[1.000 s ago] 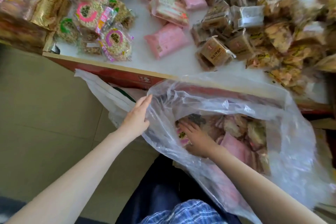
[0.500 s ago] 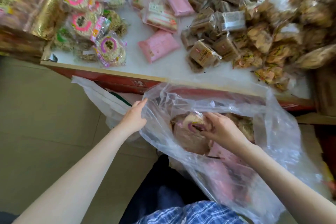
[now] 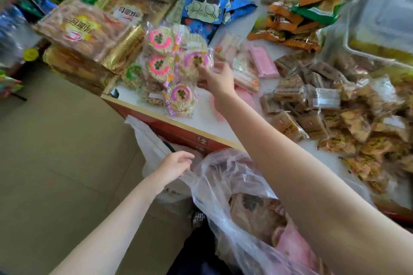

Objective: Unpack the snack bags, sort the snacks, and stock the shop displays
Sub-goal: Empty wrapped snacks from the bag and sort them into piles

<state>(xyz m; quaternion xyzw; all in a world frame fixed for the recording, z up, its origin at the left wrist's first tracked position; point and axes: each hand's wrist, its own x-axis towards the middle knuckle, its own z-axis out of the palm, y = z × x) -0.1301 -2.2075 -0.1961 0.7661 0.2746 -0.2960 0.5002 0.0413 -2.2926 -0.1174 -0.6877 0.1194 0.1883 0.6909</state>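
Nearest, the clear plastic bag [image 3: 225, 187] of snacks hangs below the bench [image 3: 207, 123] edge. The left hand [image 3: 176, 165] pinches its rim with curled fingers. Farther out over the bench, the right hand [image 3: 218, 79] grips a round pink-ringed snack pack [image 3: 196, 63] against the pile of round packs [image 3: 163, 67].

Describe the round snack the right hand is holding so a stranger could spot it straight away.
Start at the white-topped display table and find the cluster of round puffed-rice cakes with pink rings near its left front corner. The wanted clear-wrapped round rice cake with a purple-pink ring sits at that cluster's right edge. Alone among them, it is pinched by the right hand.
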